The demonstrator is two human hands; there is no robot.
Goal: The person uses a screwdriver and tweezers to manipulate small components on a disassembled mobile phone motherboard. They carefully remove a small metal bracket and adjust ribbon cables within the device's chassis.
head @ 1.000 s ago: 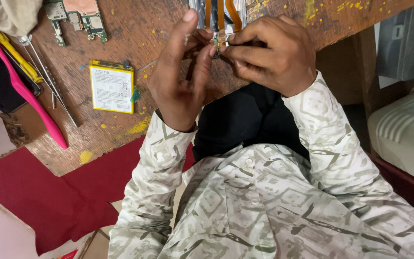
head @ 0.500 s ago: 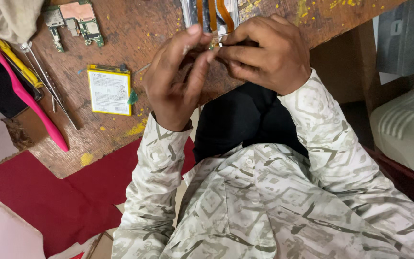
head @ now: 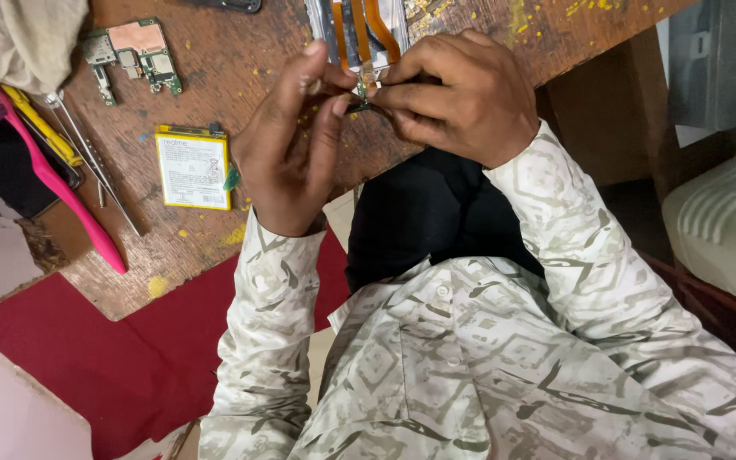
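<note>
While both hands pinch at one small metal part (head: 361, 92) just below the orange ribbon cables (head: 366, 25), seemingly mid-fitting. Left hand (head: 287, 145) fingertips closed on it, right hand (head: 457, 98) clamped from the other side. Calls for fine, steady pressure. Left of the cables: flat yellow battery (head: 192, 167), green circuit board (head: 134, 49), scarred wooden desk (head: 215, 94).

One label shows: the white rectangular label (head: 191, 170) with fine dark print that covers most of the face of the flat yellow rectangular battery pack (head: 193, 167). The pack's yellow shows as a border around it, widest along the top edge. The pack lies flat on the worn brown wooden desk (head: 240, 68), left of the hands and below a green circuit board (head: 134, 53). No screens, signs or other packages are visible.
</note>
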